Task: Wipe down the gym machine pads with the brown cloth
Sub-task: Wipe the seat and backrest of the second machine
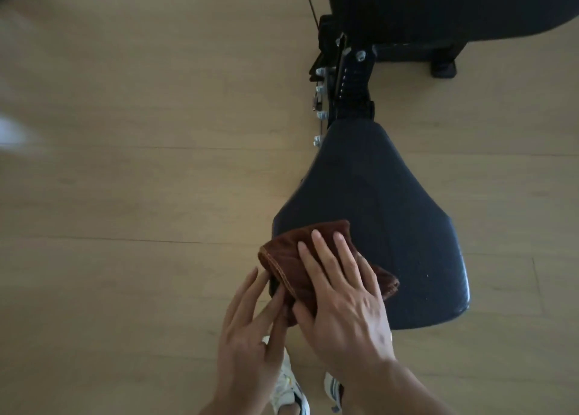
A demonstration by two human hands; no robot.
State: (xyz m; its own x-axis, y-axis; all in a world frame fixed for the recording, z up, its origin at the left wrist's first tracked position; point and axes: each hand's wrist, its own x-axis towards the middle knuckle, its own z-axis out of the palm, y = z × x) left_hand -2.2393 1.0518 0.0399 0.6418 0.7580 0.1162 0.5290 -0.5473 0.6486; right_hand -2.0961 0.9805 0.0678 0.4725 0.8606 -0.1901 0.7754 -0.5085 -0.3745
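Note:
A folded brown cloth [289,258] lies on the near left corner of the dark seat pad [391,214] of the gym machine. My right hand [341,292] lies flat on top of the cloth with straight fingers, pressing it onto the pad. My left hand [250,330] is just left of it, fingers straight, its fingertips touching the cloth's near left edge at the side of the pad. A second dark pad [454,4] fills the top right corner.
A black metal post with bolts [341,85] joins the seat to the frame, whose black foot [443,67] stands on the pale wooden floor [141,164]. A thin cable [310,1] runs up at the top. My white shoes [291,389] show below my hands.

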